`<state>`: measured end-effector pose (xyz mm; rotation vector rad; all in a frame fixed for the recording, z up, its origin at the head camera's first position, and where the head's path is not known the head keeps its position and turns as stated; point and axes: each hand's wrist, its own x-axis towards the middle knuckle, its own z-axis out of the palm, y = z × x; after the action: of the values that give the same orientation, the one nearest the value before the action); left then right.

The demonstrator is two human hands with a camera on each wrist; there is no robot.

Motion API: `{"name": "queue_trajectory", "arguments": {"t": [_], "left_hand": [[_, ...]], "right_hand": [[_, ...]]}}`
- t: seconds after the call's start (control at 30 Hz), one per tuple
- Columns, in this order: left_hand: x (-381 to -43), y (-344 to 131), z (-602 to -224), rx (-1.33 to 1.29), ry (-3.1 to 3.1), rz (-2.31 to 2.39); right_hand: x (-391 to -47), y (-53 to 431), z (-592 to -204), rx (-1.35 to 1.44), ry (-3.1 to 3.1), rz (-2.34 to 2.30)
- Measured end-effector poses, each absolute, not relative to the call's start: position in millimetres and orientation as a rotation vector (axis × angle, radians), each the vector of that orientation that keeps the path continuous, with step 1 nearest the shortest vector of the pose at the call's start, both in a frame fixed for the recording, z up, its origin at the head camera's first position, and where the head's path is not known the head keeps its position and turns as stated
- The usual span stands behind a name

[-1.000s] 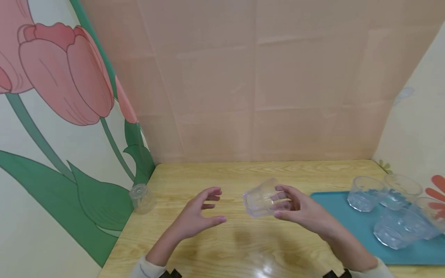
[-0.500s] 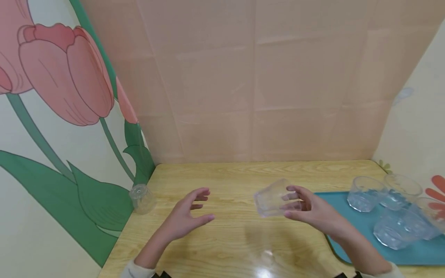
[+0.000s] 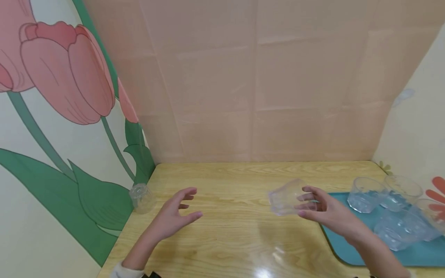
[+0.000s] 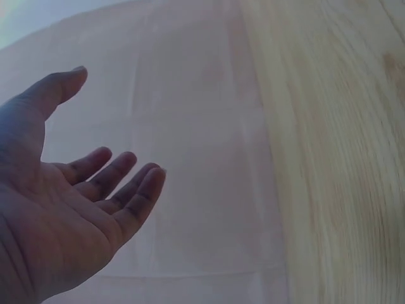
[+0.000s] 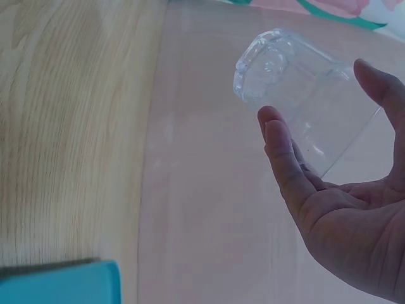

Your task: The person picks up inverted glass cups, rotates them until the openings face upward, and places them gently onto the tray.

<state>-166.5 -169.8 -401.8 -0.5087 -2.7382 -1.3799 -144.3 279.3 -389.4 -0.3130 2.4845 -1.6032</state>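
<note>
A clear cup (image 3: 284,200) is held above the table by my right hand (image 3: 325,210), tilted with its base toward the left. In the right wrist view, thumb and fingers grip the cup (image 5: 310,95) around its sides near the rim. My left hand (image 3: 174,216) hovers over the left part of the table, holding nothing. Its fingers (image 4: 136,202) are loosely bent and apart from the thumb in the left wrist view. At the table's left edge another clear cup (image 3: 143,200) stands upside down.
On the right, a blue tray (image 3: 347,247) carries several clear cups (image 3: 366,195), some overlapping in view. The wood-grain table (image 3: 222,247) ends at a beige-covered back wall (image 3: 222,116). A tulip-painted panel (image 3: 69,77) borders the left side.
My right hand has moved rightward with the cup, toward the tray. My left hand has drawn away to the left. The tray's cups and the upside-down cup have stayed put.
</note>
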Motion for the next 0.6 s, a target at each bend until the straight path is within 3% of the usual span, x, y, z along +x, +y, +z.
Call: {"name": "queue_trajectory", "arguments": {"t": [0.6], "left_hand": [[-171, -215, -397, -0.416, -2.922, -1.147]], "right_hand": [[-147, 319, -397, -0.180, 2.750, -1.239]]}}
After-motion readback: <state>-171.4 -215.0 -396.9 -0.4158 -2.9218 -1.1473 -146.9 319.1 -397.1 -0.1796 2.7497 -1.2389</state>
